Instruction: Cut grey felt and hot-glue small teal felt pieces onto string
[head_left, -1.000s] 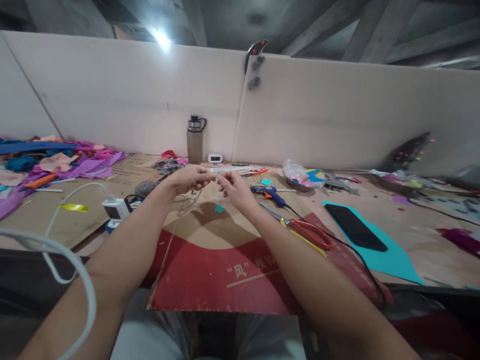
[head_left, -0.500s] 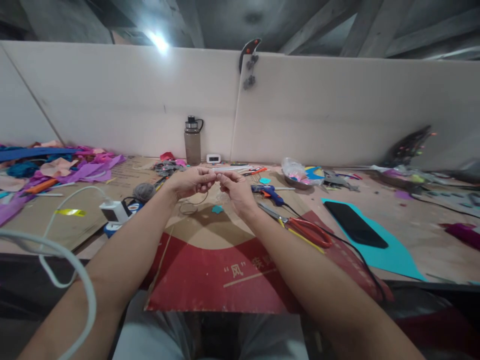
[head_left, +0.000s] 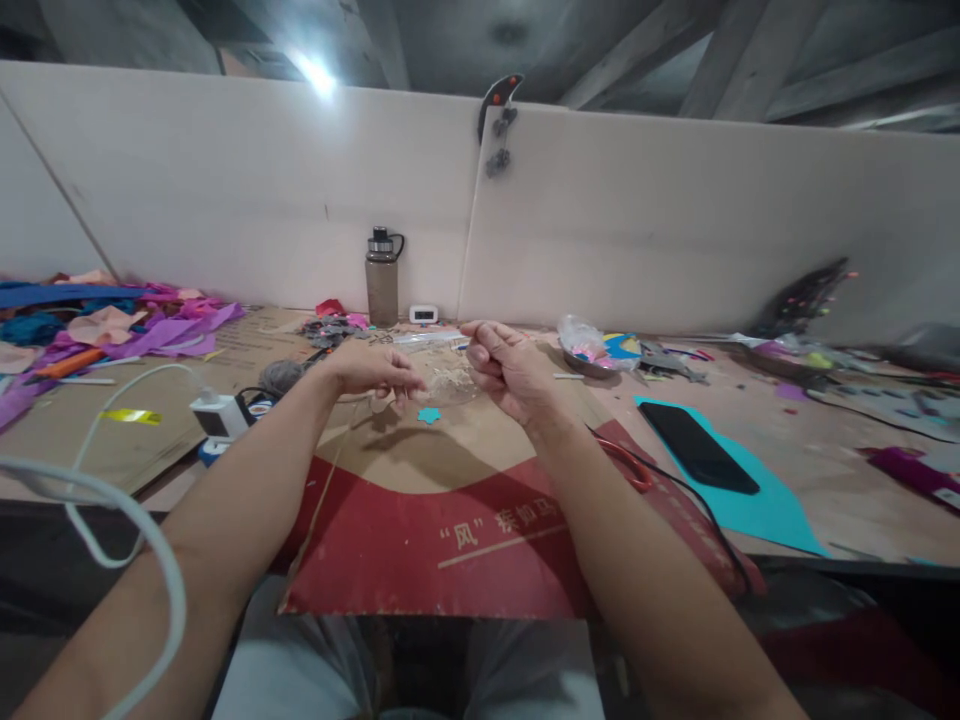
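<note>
My left hand (head_left: 375,370) is pinched shut over the brown and red cardboard sheet (head_left: 450,520), holding what looks like a thin wire. My right hand (head_left: 510,375) is curled into a fist a little to the right and slightly higher. What it grips is hidden by the fingers. Between the two hands lies a clear, see-through patch with pale flecks (head_left: 451,378) that I cannot identify. A small teal star-shaped piece (head_left: 429,414) lies on the cardboard just below the hands.
Red-handled scissors (head_left: 626,465) peek out beside my right forearm. A black phone (head_left: 694,447) lies on a teal sheet (head_left: 765,505). A water bottle (head_left: 382,275) stands at the wall. A white charger (head_left: 214,415) and coloured scraps (head_left: 112,320) are left.
My hands have moved apart. The right hand drew away to the right and curled into a fist; the left stayed pinched and dropped slightly. The camera view shifted a little.
</note>
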